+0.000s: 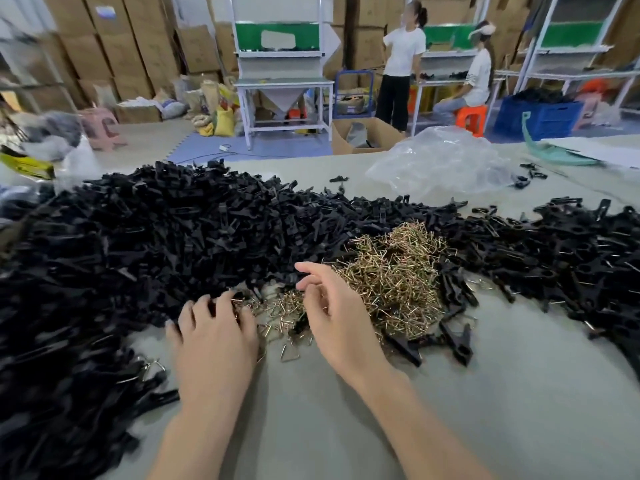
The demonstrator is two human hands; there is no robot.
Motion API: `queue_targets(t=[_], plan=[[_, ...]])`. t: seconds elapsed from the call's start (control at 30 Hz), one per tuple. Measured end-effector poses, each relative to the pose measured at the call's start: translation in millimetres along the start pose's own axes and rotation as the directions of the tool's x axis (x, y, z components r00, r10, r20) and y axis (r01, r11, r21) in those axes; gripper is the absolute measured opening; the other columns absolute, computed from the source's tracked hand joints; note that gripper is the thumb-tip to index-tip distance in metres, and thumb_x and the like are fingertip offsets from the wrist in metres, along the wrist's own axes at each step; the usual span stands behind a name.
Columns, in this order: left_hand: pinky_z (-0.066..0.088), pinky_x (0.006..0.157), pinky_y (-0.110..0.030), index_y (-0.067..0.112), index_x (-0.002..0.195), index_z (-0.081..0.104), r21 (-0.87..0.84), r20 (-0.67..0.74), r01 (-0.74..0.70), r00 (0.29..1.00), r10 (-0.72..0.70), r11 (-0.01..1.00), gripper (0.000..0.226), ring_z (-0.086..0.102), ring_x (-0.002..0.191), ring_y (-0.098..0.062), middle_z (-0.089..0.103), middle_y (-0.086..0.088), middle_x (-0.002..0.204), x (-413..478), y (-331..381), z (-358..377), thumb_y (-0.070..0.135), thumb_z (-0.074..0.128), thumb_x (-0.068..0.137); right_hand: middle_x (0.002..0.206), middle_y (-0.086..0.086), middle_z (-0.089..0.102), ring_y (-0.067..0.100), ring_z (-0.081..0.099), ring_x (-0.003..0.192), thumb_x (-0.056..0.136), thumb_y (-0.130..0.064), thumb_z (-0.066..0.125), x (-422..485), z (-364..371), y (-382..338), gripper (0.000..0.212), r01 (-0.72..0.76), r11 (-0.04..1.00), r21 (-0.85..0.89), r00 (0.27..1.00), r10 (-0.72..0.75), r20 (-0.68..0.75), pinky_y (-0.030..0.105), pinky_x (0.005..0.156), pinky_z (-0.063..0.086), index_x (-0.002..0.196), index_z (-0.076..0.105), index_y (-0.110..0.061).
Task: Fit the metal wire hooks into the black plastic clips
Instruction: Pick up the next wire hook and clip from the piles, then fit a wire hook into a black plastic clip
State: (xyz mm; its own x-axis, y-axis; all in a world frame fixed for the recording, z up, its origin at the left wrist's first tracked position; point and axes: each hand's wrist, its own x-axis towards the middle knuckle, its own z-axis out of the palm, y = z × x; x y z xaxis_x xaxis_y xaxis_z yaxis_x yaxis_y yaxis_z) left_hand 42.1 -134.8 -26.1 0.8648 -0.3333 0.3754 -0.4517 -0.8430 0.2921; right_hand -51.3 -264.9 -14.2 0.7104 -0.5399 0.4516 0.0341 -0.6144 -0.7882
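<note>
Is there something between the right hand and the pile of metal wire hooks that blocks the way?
Nothing visible does. The right hand hangs open just over the near edge of the wire hooks. The black clips lie around that pile, not over this part.

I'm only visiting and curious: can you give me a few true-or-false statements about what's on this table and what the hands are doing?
1. The wire hooks lie in a loose golden heap beside the black clips. True.
2. The right hand holds a black clip. False: its fingers are loosely spread above the hooks, with nothing in them.
3. A crumpled clear plastic bag lies farther back on the table. True.
4. The hooks are kept in a blue crate. False: they lie bare on the table.
5. The left hand has its fingertips at the clip heap's edge. True.
</note>
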Motion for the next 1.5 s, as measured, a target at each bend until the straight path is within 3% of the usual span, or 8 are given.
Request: queue_targets(t=[0.2,0.5,0.67,0.8,0.93,1.17,1.4,1.5], plan=[[0.036,0.103,-0.049,0.008,0.122,0.063,-0.016,0.060,-0.008,0.998,0.009,1.000,0.033,0.052,0.118,-0.039,0.060,-0.017,0.125,5,-1,-4,0.028,0.056,0.098,0.105,-0.016,0.065,-0.002,0.058,0.077,0.104,-0.013,0.047,-1,-2,7,0.032,-0.050,0.998,0.045,0.999,0.051,-0.019,0.010,0.069,0.040,0.130,0.060,-0.028],[0.043,0.085,-0.046,0.012,0.114,0.062,-0.126,0.013,-0.079,0.997,0.081,0.989,0.020,0.057,0.096,-0.035,0.063,-0.009,0.106,9,-2,-7,0.019,0.053,0.098,0.103,-0.017,0.064,-0.001,0.057,0.071,0.104,-0.013,0.046,-1,-2,7,0.034,-0.088,0.994,0.059,0.996,0.088,0.001,0.012,0.064,0.039,0.130,0.059,-0.029],[0.038,0.097,-0.045,0.013,0.131,0.061,-0.173,0.010,-0.042,0.999,0.044,0.984,0.041,0.051,0.116,-0.033,0.064,-0.009,0.126,14,-9,-9,0.001,0.047,0.094,0.102,-0.018,0.064,0.002,0.056,0.067,0.104,-0.013,0.046,-1,-4,9,0.034,-0.100,0.993,0.061,0.995,0.100,0.006,0.014,0.060,0.040,0.130,0.058,-0.031],[0.025,0.115,-0.047,0.029,0.149,0.044,-0.093,0.186,-0.071,0.979,0.087,0.993,0.052,0.025,0.146,-0.022,0.038,0.005,0.158,17,-13,-11,0.016,0.037,0.099,0.103,-0.018,0.064,0.000,0.056,0.069,0.104,-0.013,0.046,-1,-4,9,0.034,-0.105,0.992,0.063,0.994,0.104,0.010,0.013,0.061,0.040,0.130,0.058,-0.032],[0.024,0.114,-0.048,0.036,0.151,0.037,-0.077,0.250,-0.094,0.962,0.110,0.993,0.055,0.021,0.145,-0.019,0.030,0.009,0.161,20,-14,-12,0.022,0.033,0.098,0.102,-0.018,0.064,-0.002,0.056,0.068,0.104,-0.013,0.047,-1,-4,9,0.034,-0.103,0.993,0.062,0.995,0.103,0.006,0.011,0.061,0.040,0.130,0.059,-0.031],[0.033,0.101,-0.043,0.024,0.138,0.054,-0.077,0.163,-0.051,0.985,0.064,0.996,0.046,0.044,0.123,-0.026,0.049,-0.002,0.136,19,-14,-11,0.012,0.042,0.094,0.103,-0.018,0.064,0.001,0.056,0.067,0.104,-0.014,0.046,-1,-4,9,0.034,-0.118,0.990,0.071,0.993,0.117,0.018,0.013,0.060,0.040,0.130,0.058,-0.032],[0.040,0.095,-0.042,0.006,0.131,0.057,-0.277,-0.011,0.024,1.000,-0.028,0.961,0.048,0.045,0.115,-0.034,0.057,-0.015,0.125,19,-15,-13,-0.009,0.043,0.088,0.103,-0.018,0.064,0.001,0.056,0.065,0.104,-0.014,0.046,-1,-5,8,0.035,-0.117,0.991,0.063,0.993,0.117,0.015,0.013,0.059,0.039,0.130,0.059,-0.032],[0.039,0.096,-0.045,0.006,0.131,0.060,-0.217,-0.016,0.081,0.996,-0.087,0.973,0.049,0.044,0.119,-0.039,0.056,-0.019,0.128,17,-18,-15,-0.010,0.046,0.086,0.103,-0.018,0.064,0.001,0.056,0.068,0.104,-0.013,0.046,-1,-5,8,0.034,-0.113,0.992,0.057,0.994,0.113,0.012,0.012,0.060,0.039,0.130,0.059,-0.031]])
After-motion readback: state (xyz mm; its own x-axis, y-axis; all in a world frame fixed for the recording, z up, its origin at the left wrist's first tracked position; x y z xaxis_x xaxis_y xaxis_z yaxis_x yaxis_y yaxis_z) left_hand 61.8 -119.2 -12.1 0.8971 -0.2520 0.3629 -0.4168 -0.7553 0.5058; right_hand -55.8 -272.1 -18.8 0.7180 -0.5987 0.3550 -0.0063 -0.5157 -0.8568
